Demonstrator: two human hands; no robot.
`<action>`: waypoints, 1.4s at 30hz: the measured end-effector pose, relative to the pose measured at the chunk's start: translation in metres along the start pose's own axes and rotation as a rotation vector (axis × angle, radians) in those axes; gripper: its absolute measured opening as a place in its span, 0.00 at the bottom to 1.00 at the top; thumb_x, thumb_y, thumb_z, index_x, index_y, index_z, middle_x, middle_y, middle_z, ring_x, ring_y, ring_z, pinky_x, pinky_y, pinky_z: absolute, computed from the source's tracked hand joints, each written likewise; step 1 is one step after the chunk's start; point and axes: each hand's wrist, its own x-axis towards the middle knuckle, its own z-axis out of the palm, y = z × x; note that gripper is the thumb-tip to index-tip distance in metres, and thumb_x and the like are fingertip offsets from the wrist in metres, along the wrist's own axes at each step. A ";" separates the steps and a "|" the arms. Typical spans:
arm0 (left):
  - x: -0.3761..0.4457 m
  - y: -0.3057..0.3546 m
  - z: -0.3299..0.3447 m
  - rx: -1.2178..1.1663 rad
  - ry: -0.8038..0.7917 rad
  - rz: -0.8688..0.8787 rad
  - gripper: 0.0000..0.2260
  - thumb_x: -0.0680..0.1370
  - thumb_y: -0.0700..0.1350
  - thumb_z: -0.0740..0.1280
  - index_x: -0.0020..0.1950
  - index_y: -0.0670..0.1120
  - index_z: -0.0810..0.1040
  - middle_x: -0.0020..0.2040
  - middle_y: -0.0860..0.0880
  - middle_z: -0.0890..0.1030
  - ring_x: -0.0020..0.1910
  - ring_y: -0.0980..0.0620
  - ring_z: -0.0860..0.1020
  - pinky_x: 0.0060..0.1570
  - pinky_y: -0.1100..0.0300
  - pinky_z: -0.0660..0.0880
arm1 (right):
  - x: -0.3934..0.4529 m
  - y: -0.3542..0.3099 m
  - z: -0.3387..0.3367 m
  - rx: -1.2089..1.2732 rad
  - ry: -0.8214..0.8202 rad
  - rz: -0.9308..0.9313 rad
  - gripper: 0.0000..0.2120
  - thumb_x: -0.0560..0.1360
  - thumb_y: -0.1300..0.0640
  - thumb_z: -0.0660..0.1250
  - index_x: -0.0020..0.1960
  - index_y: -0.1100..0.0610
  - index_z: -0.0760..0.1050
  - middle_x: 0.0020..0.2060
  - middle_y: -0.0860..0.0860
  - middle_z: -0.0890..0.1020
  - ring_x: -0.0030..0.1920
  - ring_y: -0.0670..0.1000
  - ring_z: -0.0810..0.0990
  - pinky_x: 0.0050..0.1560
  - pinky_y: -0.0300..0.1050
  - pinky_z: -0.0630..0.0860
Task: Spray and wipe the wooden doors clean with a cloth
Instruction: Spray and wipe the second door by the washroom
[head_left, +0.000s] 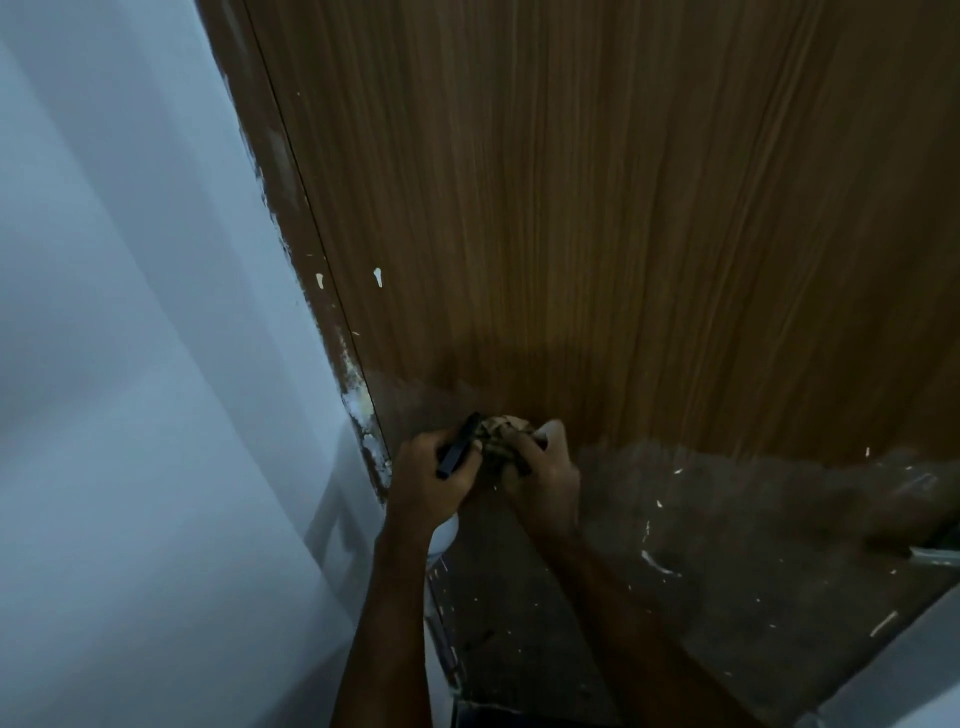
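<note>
The wooden door (597, 208) fills the view, brown with a vertical grain. Its lower part (727, 545) is dull grey with white paint flecks. Low on the door, my left hand (428, 480) grips a spray bottle; its black trigger head (458, 451) sticks out above my fingers and its white body (445, 531) shows below my palm. My right hand (545, 480) holds a crumpled brownish cloth (506, 434) right next to the trigger head. The two hands touch. A pale rounded thing (553, 434) shows just past the right hand; what it is cannot be told.
A pale blue-white wall (130, 364) stands on the left. The door frame (358, 405) between wall and door carries white paint smears. Another pale surface (904, 654) cuts in at the bottom right. The light is dim.
</note>
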 end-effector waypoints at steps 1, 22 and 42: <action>-0.002 0.000 -0.002 -0.002 0.004 -0.009 0.11 0.78 0.50 0.70 0.36 0.57 0.77 0.28 0.53 0.76 0.25 0.51 0.72 0.27 0.62 0.65 | 0.012 -0.009 -0.001 0.029 0.049 0.006 0.16 0.75 0.59 0.68 0.63 0.55 0.77 0.56 0.53 0.72 0.48 0.41 0.70 0.39 0.39 0.81; -0.020 -0.015 -0.020 0.043 0.215 -0.112 0.07 0.79 0.53 0.70 0.41 0.57 0.79 0.30 0.54 0.78 0.26 0.54 0.75 0.27 0.59 0.70 | 0.068 -0.047 0.027 0.019 0.116 -0.067 0.17 0.72 0.66 0.72 0.61 0.60 0.81 0.51 0.57 0.74 0.47 0.38 0.63 0.36 0.33 0.76; -0.019 -0.018 -0.040 -0.033 0.371 -0.037 0.10 0.80 0.52 0.67 0.41 0.53 0.81 0.31 0.51 0.79 0.28 0.50 0.77 0.27 0.52 0.74 | 0.066 -0.069 0.067 0.080 -0.059 -0.097 0.17 0.77 0.59 0.72 0.65 0.57 0.76 0.56 0.52 0.70 0.43 0.44 0.74 0.35 0.36 0.76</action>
